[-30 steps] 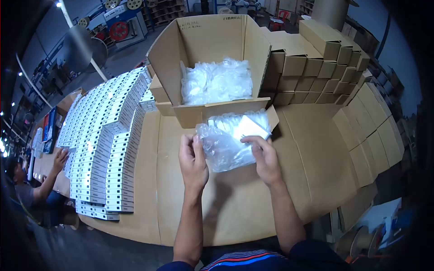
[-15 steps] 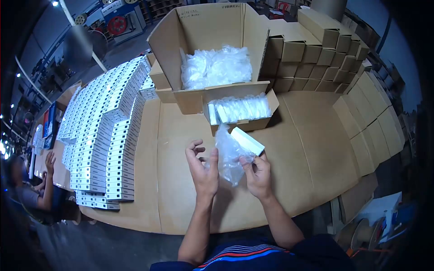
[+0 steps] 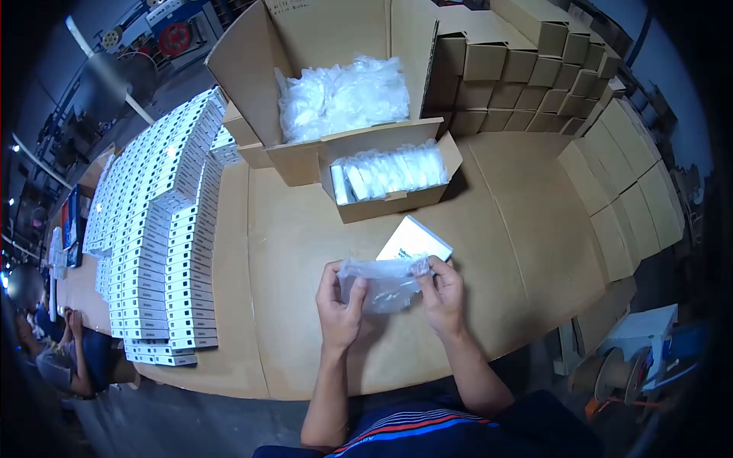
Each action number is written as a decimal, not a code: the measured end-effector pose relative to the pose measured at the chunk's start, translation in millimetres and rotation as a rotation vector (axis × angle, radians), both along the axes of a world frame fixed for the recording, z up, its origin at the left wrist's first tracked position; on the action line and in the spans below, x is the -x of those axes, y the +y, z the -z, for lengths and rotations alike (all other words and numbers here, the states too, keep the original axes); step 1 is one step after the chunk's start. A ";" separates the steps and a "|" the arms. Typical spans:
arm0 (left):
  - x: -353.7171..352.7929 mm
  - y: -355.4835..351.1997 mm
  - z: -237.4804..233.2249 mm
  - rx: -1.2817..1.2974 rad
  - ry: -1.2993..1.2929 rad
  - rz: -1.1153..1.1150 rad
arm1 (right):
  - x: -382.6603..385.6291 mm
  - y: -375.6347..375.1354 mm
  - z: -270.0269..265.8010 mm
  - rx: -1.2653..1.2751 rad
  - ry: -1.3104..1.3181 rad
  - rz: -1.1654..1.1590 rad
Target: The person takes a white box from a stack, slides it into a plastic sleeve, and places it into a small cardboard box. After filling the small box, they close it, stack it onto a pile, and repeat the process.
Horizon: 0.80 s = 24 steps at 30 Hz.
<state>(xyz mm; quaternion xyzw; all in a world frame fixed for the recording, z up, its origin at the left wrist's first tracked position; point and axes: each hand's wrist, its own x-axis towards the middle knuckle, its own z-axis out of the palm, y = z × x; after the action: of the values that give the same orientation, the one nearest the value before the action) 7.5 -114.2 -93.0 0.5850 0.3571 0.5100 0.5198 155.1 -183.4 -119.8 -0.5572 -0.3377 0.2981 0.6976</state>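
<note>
Hands seen from above at a cardboard-covered table (image 3: 519,229). A clear plastic bag (image 3: 380,284) is stretched between the left hand (image 3: 340,305) and the right hand (image 3: 444,294), each pinched shut on one end, low over the table's near edge. A small white box (image 3: 414,240) is seen just behind the bag, by the right fingertips; whether it is touched cannot be told. Further back, an open carton (image 3: 389,204) is packed with bagged boxes, and a larger carton (image 3: 244,69) is heaped with clear plastic. Rows of white boxes (image 3: 160,229) are laid out at left.
</note>
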 end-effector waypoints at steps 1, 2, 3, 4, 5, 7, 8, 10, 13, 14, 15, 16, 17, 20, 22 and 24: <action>3.4 2.2 2.9 0.038 -0.002 0.032 | -4.1 -2.3 0.1 0.010 -0.046 -0.016; 9.0 4.8 4.9 0.075 -0.003 0.062 | -9.5 -3.9 6.2 0.036 -0.069 -0.041; 14.0 7.9 6.0 0.111 -0.005 0.093 | -11.9 -4.8 5.8 0.037 -0.111 -0.051; 17.2 10.5 6.5 0.124 0.024 0.070 | -13.8 -5.6 3.3 0.036 -0.153 -0.060; 20.5 14.3 9.4 0.123 0.047 0.003 | -15.2 -5.6 0.5 0.036 -0.197 -0.068; 19.9 21.3 5.3 0.123 0.091 -0.127 | -15.0 -3.6 -4.1 0.036 -0.206 -0.031; 10.8 20.2 1.6 0.093 -0.149 -0.211 | -15.7 -3.1 -6.6 0.036 -0.212 -0.010; 14.3 22.0 -7.8 -0.446 0.163 -0.288 | -20.1 -3.7 -10.8 0.065 -0.342 0.003; 14.2 15.8 -32.8 -0.855 0.514 -0.188 | -18.7 -2.9 -16.8 0.086 -0.369 0.022; 10.1 15.3 -36.8 -0.889 0.572 -0.130 | -16.7 -3.2 -19.7 0.090 -0.350 0.025; 5.3 15.4 -40.3 -0.925 0.628 -0.073 | -15.9 -4.2 -27.0 0.126 -0.388 0.005; -0.7 15.6 -43.3 -0.920 0.645 -0.064 | -16.0 -5.1 -37.0 0.160 -0.428 -0.012; -1.9 18.0 -41.4 -0.926 0.636 -0.033 | -16.2 -5.7 -42.2 0.194 -0.468 -0.027; -9.0 23.7 -29.2 -0.918 0.568 0.032 | -13.1 -4.8 -32.9 0.143 -0.461 0.009; -9.9 23.3 -29.6 -0.858 0.582 0.069 | -14.2 -7.2 -37.7 0.171 -0.503 -0.010; -9.4 22.4 -28.5 -0.759 0.598 0.072 | -14.5 -10.5 -47.3 0.215 -0.526 -0.059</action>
<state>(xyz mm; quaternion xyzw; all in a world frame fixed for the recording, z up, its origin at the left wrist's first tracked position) 17.0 -91.8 -64.5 0.8664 0.2590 0.3954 0.1613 169.6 -193.9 -72.5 -0.6761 -0.4895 0.1979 0.5139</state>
